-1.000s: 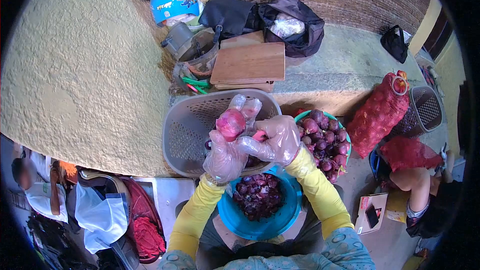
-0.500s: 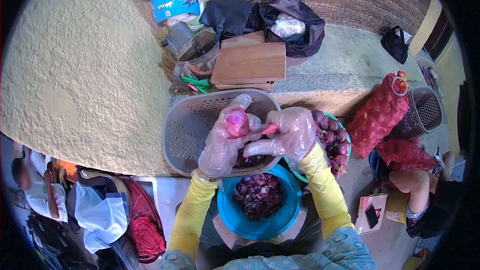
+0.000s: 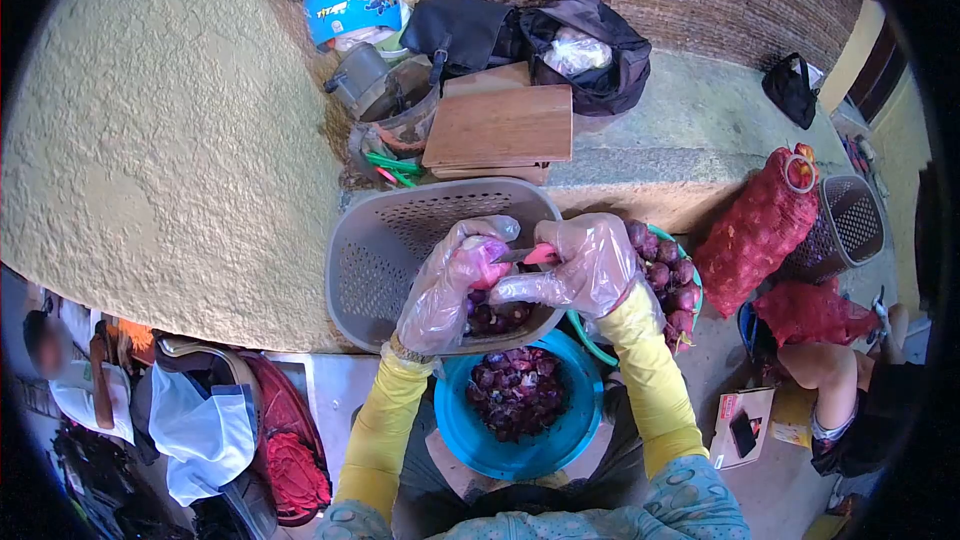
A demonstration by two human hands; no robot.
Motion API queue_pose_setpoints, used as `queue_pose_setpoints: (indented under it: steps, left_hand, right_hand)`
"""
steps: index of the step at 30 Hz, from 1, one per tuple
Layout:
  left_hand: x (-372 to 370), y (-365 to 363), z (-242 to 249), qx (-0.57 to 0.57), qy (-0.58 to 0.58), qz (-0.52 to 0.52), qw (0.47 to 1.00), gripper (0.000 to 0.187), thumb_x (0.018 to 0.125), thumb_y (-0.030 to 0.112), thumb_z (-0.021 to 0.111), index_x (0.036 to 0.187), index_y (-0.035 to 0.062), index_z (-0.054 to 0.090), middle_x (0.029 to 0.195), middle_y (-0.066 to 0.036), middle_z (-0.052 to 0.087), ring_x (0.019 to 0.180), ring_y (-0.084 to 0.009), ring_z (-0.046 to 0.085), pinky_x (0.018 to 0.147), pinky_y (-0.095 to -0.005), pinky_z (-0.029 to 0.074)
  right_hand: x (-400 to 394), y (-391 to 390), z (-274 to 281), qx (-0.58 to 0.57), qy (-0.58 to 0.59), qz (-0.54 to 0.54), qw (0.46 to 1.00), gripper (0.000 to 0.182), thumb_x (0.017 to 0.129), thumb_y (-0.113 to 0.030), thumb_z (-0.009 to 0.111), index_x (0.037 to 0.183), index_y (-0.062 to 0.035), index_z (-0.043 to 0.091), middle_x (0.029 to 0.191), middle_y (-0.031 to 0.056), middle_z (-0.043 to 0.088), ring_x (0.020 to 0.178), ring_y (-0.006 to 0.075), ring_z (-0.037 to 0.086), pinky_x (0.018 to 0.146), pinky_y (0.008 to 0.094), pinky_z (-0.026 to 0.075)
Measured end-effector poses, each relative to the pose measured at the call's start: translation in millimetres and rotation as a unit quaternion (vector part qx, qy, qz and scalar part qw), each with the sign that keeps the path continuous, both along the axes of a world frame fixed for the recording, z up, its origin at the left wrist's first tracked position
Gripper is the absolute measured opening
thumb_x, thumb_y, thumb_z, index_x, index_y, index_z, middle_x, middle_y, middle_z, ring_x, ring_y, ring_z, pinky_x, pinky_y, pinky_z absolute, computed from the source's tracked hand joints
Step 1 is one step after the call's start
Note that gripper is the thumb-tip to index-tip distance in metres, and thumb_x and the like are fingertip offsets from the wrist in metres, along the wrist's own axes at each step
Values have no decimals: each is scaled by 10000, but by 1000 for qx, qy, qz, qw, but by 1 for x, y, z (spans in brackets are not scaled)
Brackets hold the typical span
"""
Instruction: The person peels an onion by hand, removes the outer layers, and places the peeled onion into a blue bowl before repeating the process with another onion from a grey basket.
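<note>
My left hand [image 3: 440, 285], in a clear plastic glove, is closed around a red onion [image 3: 484, 262] above the grey perforated basket [image 3: 372, 308]. My right hand [image 3: 585, 265], gloved the same way, grips a small knife [image 3: 541, 254] with a pink-red handle. Its blade meets the onion, though the exact contact is partly hidden. Several onions [image 3: 497, 318] lie in the basket under my hands. Between my legs stands a blue basin [image 3: 455, 418] holding dark onion skins [image 3: 515, 390]. Beside my right forearm, a green-rimmed container [image 3: 700, 275] holds more red onions [image 3: 676, 273].
A red mesh sack [image 3: 757, 230] of onions leans at the right near another basket [image 3: 853, 220]. Wooden boards [image 3: 498, 128], bags [image 3: 587, 50] and a blue helmet [image 3: 350, 6] sit on the ledge ahead. One person [image 3: 850, 380] sits at right, another [image 3: 90, 380] is at far left.
My left hand has turned the onion and lowered slightly, and a paler part of it now shows. The knife blade has come against the onion, where it was apart before.
</note>
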State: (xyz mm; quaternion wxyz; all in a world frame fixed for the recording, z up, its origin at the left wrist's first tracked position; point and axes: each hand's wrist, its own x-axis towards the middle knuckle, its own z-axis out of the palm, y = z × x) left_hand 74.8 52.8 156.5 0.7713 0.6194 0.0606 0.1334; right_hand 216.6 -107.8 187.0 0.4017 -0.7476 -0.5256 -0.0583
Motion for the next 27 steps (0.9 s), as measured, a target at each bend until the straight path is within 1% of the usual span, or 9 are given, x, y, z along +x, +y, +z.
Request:
queue_pose_setpoints:
  steps: [2, 4, 10, 14, 16, 17, 19, 23, 27]
  left_hand:
    - [0, 1, 0, 4, 10, -2, 1000, 880, 874, 763, 594, 1329, 17, 494, 1351, -94, 569, 1119, -159, 627, 924, -288, 525]
    - [1, 4, -6, -2, -7, -23, 1000, 856, 880, 755, 598, 1313, 22, 508, 1330, -89, 583, 1106, -149, 627, 895, -266, 520]
    - [4, 7, -14, 37, -24, -18, 999, 810, 899, 734, 596, 1269, 17, 541, 1329, -108, 582, 1163, -173, 606, 943, -301, 513]
    - [2, 4, -8, 26, -11, -18, 999, 795, 903, 723, 604, 1255, 12, 546, 1329, -113, 580, 1198, -191, 595, 968, -322, 508]
    - [2, 3, -8, 11, -4, -16, 1000, 710, 936, 649, 620, 1242, 13, 549, 1297, -99, 588, 1101, -155, 613, 898, -288, 512]
    - [2, 2, -6, 11, -4, -16, 1000, 710, 936, 649, 620, 1242, 13, 549, 1297, -99, 588, 1101, -155, 613, 898, -288, 512]
    - [0, -2, 3, 24, 23, 23, 999, 460, 1049, 379, 470, 1227, -19, 619, 1001, -43, 622, 857, -110, 555, 812, -265, 472]
    - [1, -3, 5, 4, 30, 22, 999, 450, 1048, 357, 465, 1232, -23, 619, 966, -31, 602, 811, -96, 530, 769, -245, 460]
    - [3, -7, -1, -24, 0, 25, 999, 515, 1082, 424, 429, 1235, -32, 612, 995, -40, 604, 872, -108, 542, 816, -266, 467]
  right_hand:
    - [1, 0, -1, -4, 5, 5, 1000, 600, 596, -574, 929, 631, -63, 618, 545, 142, 532, 517, 353, 577, 509, 397, 453]
    - [3, 0, -4, -39, 25, 13, 999, 583, 663, -690, 831, 691, -120, 708, 583, 99, 629, 565, 343, 652, 541, 424, 512]
    - [6, -1, -4, -37, 51, 38, 997, 544, 694, -630, 852, 678, -101, 724, 599, 103, 650, 545, 322, 648, 538, 400, 514]
    - [7, -1, -5, -49, 55, 45, 996, 549, 700, -628, 850, 674, -95, 722, 589, 105, 640, 536, 322, 641, 537, 401, 511]
    - [5, 0, -6, -28, 80, 46, 995, 588, 669, -590, 891, 587, -75, 620, 514, 140, 507, 480, 353, 531, 496, 394, 444]
    - [6, 0, -6, -28, 80, 47, 995, 588, 669, -590, 891, 587, -75, 620, 514, 140, 507, 480, 353, 531, 496, 394, 444]
    - [7, -1, -8, -67, 31, 38, 997, 558, 720, -640, 831, 645, -103, 700, 557, 114, 606, 518, 336, 615, 527, 409, 498]
    - [5, 1, -6, -77, 18, 30, 996, 560, 726, -652, 819, 639, -113, 693, 547, 115, 594, 515, 342, 607, 518, 412, 489]
    - [3, 2, -9, -45, 21, 33, 998, 535, 742, -656, 801, 656, -136, 714, 556, 113, 608, 530, 341, 625, 525, 419, 497]
